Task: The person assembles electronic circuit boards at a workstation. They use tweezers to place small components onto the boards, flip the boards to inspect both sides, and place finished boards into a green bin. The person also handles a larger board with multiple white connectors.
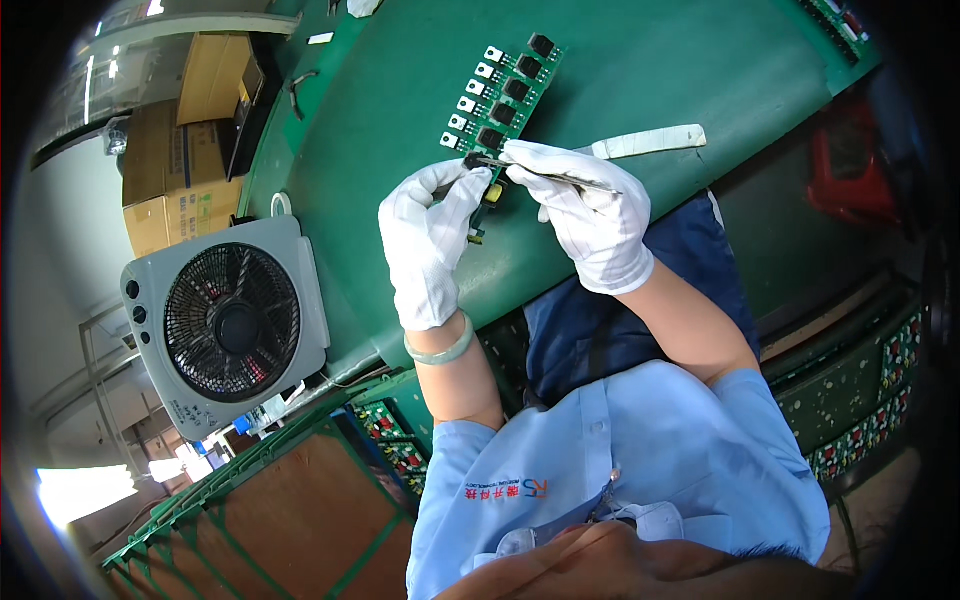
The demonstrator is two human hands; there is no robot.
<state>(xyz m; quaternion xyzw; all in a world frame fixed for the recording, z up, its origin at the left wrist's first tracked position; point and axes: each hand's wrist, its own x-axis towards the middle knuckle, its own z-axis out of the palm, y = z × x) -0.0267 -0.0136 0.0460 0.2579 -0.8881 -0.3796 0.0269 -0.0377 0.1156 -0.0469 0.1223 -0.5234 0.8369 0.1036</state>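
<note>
A long green circuit board [485, 128] lies slantwise on the green table, with rows of black square parts and silver-tabbed parts on it. My left hand [425, 235], in a white glove, is closed at the board's near end, thumb and fingers pinched around its edge beside a black part. In my white-gloved right hand [590, 215] is a pair of slim metal tweezers [565, 179], its tips pointing left to that black part, close to my left fingertips. Below them a yellow part [494, 193] shows on the board. My fingers hide some of the board's near end.
A white-wrapped flat tool [655, 141] lies right of my right hand. A grey box fan [235, 315] stands at the table's left edge, with cardboard boxes [180, 190] behind it. More boards sit in racks [860, 435] at lower right. Another board [835, 25] lies far right.
</note>
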